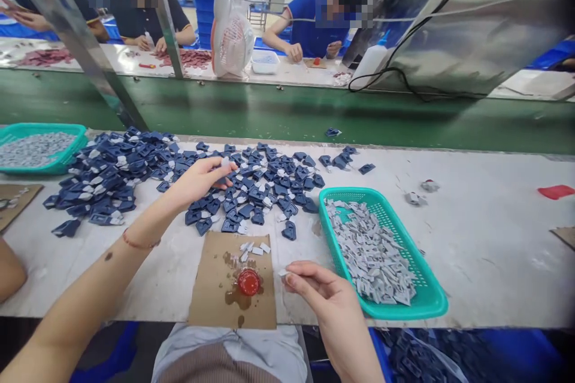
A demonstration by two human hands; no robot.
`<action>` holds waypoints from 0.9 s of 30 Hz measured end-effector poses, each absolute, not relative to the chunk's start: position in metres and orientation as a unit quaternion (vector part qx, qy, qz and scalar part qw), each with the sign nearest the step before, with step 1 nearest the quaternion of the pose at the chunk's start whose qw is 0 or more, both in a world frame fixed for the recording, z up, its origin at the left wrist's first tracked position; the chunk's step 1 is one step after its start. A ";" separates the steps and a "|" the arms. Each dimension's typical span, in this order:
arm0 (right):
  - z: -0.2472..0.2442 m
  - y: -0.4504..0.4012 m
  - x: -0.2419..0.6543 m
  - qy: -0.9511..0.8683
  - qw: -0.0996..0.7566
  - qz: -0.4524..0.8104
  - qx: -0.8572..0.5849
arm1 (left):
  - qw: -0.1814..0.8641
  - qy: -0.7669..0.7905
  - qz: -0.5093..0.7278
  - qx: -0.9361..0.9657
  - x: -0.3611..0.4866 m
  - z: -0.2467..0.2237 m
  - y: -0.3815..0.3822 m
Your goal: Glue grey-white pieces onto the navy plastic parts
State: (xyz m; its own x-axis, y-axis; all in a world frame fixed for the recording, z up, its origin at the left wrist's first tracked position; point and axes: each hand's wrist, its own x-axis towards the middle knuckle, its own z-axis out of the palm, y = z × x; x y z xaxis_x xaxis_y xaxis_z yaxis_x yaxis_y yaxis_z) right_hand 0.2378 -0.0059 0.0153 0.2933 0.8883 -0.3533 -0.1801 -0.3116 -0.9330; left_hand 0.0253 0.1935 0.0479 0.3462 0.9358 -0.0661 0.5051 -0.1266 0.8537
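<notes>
My left hand point(207, 178) reaches over the spread of dark blue plastic pieces point(258, 179), many with a pale tab at one end. Its fingers are apart, and a whitish spot shows at one fingertip; I cannot tell what it is. Between the thumb and forefinger of my right hand point(321, 293) is a small white tab point(283, 273), at the right edge of a cardboard sheet point(204, 287). On that cardboard stand a red round cap point(248, 282) amid wet stains and several loose white tabs point(255, 249).
Right of the cardboard, a green basket point(330, 245) holds many grey-white tabs. Another green basket point(81, 140) stands at the far left beside a heap of blue pieces point(108, 173). A green strip point(233, 108) separates my bench from the opposite one, where people work.
</notes>
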 end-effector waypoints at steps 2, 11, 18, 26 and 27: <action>0.010 -0.010 0.228 -0.276 0.479 0.563 -0.614 | 0.455 0.510 0.271 0.678 0.012 0.042 0.162; -0.009 -0.007 0.209 -0.294 0.451 0.584 -0.608 | 0.605 0.516 0.365 0.484 -0.009 0.007 0.068; -0.008 -0.004 0.207 -0.311 0.431 0.573 -0.624 | 0.613 0.529 0.416 0.414 -0.012 -0.001 0.045; -0.004 -0.004 0.204 -0.314 0.432 0.565 -0.629 | 0.629 0.524 0.407 0.406 -0.012 -0.009 0.033; -0.002 -0.004 0.203 -0.310 0.433 0.566 -0.629 | 0.634 0.523 0.403 0.402 -0.012 -0.009 0.031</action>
State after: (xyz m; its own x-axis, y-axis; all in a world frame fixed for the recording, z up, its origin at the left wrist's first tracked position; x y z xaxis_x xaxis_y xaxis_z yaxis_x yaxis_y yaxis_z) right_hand 0.2032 -0.0042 -0.0016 0.1676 0.8804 -0.4437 -0.1007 -0.4325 -0.8960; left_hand -0.0121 0.0315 -0.0093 0.1286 0.9317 -0.3397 -0.0905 0.3522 0.9316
